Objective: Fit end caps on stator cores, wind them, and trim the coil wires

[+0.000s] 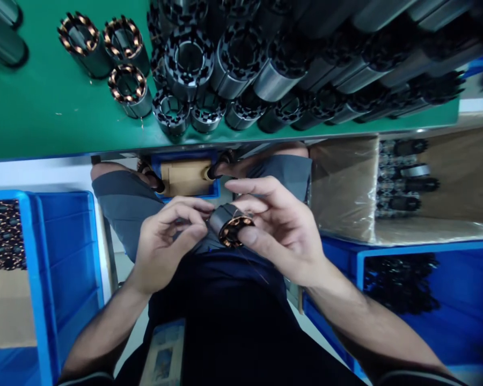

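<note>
A wound motor stator [224, 219], a grey cylinder with copper coils at its end, is held over my lap. My right hand [292, 228] grips it, the thumb at the coiled end and fingers along the far side. Thin copper wire trails from the stator down toward my dark shirt. My left hand [167, 241] is closed just left of the stator, thumb and fingers drawn together. Whether a wire end lies between those fingertips is too small to tell.
Ahead on the green table [32, 118] stand several copper-wound stators [134, 99] and rows of black-ended stators [191, 59]. Blue bins flank me: a left bin [70, 241] and a right bin [462, 300] with black parts. A plastic-lined carton [342, 187] is at right.
</note>
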`<state>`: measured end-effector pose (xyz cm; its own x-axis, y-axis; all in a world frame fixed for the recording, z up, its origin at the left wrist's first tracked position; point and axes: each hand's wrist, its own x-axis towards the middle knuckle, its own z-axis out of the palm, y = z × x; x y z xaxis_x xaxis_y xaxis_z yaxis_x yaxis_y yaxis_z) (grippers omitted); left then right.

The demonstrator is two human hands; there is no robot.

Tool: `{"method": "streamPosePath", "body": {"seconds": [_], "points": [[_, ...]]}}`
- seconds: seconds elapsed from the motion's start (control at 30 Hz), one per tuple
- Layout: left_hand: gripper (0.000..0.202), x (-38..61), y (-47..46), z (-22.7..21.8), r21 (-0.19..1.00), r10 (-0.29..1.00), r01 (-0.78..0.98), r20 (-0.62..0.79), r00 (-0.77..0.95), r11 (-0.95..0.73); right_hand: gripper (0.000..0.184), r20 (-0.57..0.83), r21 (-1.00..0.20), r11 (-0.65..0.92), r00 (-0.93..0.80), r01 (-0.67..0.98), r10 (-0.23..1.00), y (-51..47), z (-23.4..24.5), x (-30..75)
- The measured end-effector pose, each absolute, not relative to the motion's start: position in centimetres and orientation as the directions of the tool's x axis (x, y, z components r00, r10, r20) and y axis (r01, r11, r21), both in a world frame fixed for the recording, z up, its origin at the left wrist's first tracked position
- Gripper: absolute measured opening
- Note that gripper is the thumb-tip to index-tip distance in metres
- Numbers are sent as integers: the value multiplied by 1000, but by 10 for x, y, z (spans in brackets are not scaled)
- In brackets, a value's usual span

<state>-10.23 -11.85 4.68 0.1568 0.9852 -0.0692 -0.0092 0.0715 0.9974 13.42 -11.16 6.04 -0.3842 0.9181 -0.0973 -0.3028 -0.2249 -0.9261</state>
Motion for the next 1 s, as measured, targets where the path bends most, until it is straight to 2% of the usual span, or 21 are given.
{"method": "streamPosePath", "body": {"seconds": [0.1, 0.13, 0.23, 0.3, 0.37, 0.43, 0.5, 0.57, 0.6, 0.63, 0.67, 0.73, 0.77, 0.8, 0.83, 0.9, 0.93, 1.0], "points": [[10, -110, -120, 40, 989, 980, -15, -147, 134, 150, 61, -47, -974, -138, -437, -180, 898, -114, 60, 143], [3, -112, -120, 43, 992, 981, 22, -123, 152, 121, 64, -34, -989, -93, -446, -112, 895, -115, 60, 144], [18, -116, -117, 62, 990, 964, 139, -6, 266, -32, 70, 10, -997, 41, -455, 58, 890, -113, 60, 147], [15, -115, -115, 73, 978, 952, 193, 15, 305, -78, 70, 34, -991, 90, -450, 102, 892, -112, 60, 147], [8, -114, -115, 74, 980, 944, 197, -34, 328, -33, 71, 55, -991, 102, -447, 81, 893, -112, 59, 148], [2, -114, -116, 62, 987, 920, 137, -125, 370, 79, 74, 62, -998, 62, -458, -14, 887, -114, 57, 150], [15, -116, -118, 44, 975, 901, 78, -220, 373, 206, 74, 37, -989, -32, -456, -143, 889, -117, 57, 152], [26, -119, -120, 29, 958, 917, 77, -288, 275, 277, 73, -9, -971, -112, -438, -210, 899, -120, 58, 153], [26, -120, -121, 25, 960, 936, 79, -278, 218, 267, 72, -30, -969, -132, -427, -210, 904, -121, 58, 153], [25, -121, -122, 26, 973, 957, 77, -228, 179, 217, 72, -44, -971, -138, -418, -197, 907, -121, 59, 153], [33, -122, -123, 30, 987, 974, 81, -147, 170, 135, 72, -52, -975, -136, -416, -175, 908, -121, 60, 151], [72, -120, -125, 47, 985, 972, 146, 61, 226, -95, 69, -63, -981, -135, -424, -141, 904, -120, 60, 148], [84, -118, -126, 57, 956, 951, 207, 150, 270, -209, 68, -70, -982, -139, -435, -130, 898, -119, 60, 146], [84, -116, -126, 66, 915, 929, 275, 205, 310, -294, 68, -75, -983, -143, -450, -119, 890, -118, 61, 143], [76, -113, -126, 73, 877, 913, 336, 230, 335, -344, 67, -81, -984, -145, -464, -105, 882, -117, 61, 141], [58, -109, -126, 81, 839, 903, 393, 235, 360, -375, 67, -82, -990, -125, -462, -64, 883, -114, 62, 138], [55, -108, -126, 81, 838, 903, 397, 233, 361, -375, 64, -63, -995, -89, -436, -39, 898, -113, 63, 138], [58, -106, -126, 77, 825, 900, 405, 256, 353, -394, 44, 16, -1000, 18, -359, 2, 933, -109, 63, 138]]}}
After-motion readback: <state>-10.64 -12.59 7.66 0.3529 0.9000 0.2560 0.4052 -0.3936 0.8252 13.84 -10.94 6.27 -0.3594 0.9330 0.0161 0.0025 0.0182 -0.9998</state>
